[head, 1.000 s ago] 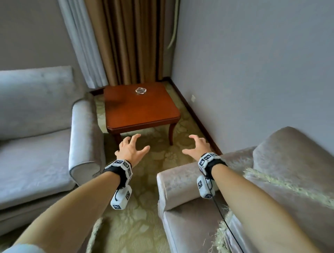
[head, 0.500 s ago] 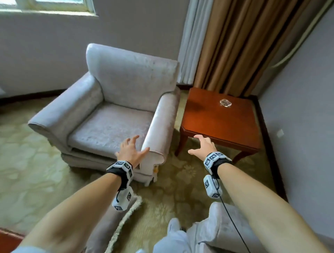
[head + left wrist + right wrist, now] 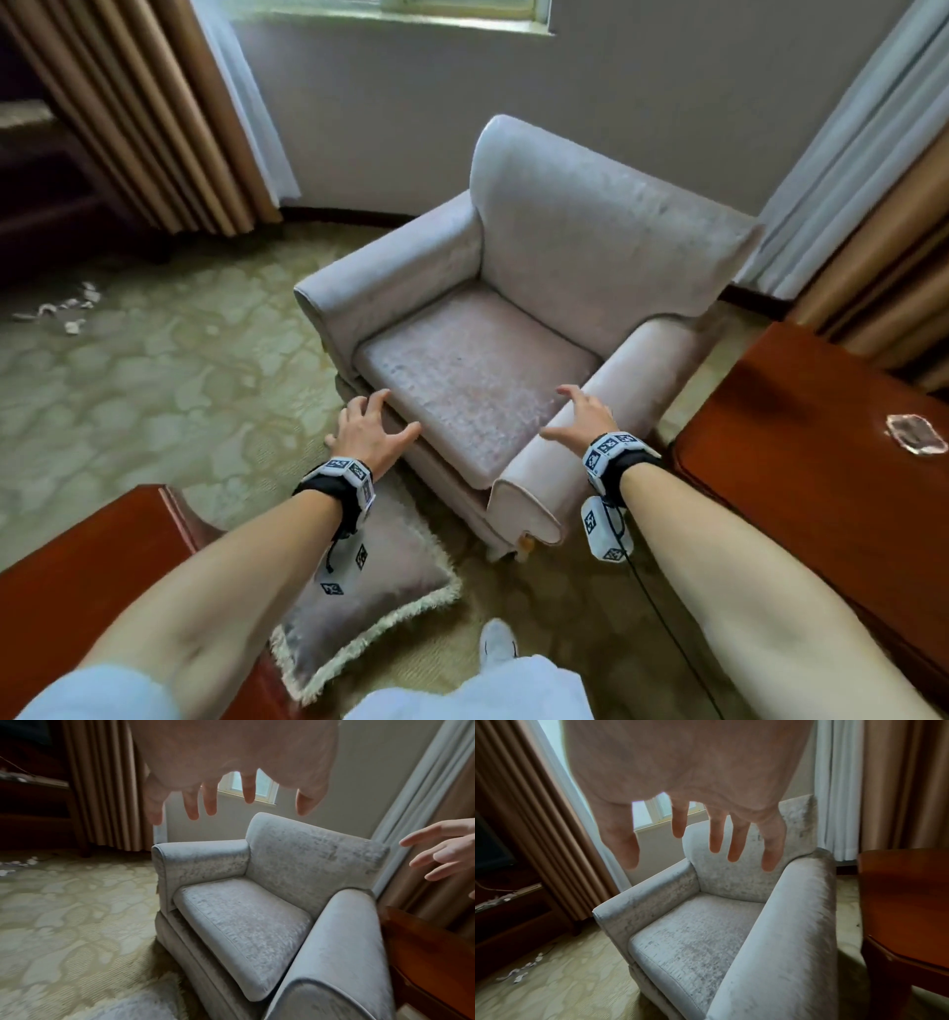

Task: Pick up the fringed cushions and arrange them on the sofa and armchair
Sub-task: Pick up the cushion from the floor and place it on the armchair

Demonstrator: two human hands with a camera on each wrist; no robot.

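A grey fringed cushion (image 3: 382, 591) lies on the carpet under my left forearm, leaning by a red-brown table; its fringe (image 3: 144, 1004) shows at the bottom of the left wrist view. The pale velvet armchair (image 3: 477, 380) stands in front of me with nothing on its seat (image 3: 241, 925) (image 3: 693, 939). My left hand (image 3: 372, 429) hovers open, fingers spread, over the seat's front left corner. My right hand (image 3: 580, 416) hovers open above the chair's right armrest (image 3: 606, 411). Neither hand holds anything.
A red-brown side table (image 3: 821, 447) with a glass ashtray (image 3: 916, 434) stands to the right of the armchair. Another wooden table (image 3: 92, 560) is at lower left. Brown curtains (image 3: 144, 118) hang at the back left, paper scraps (image 3: 67, 308) lie on the patterned carpet.
The view has swung left from the sofa and side table to face the armchair. Both hands stayed open and spread in front of me, and the cushion on the floor has come into sight.
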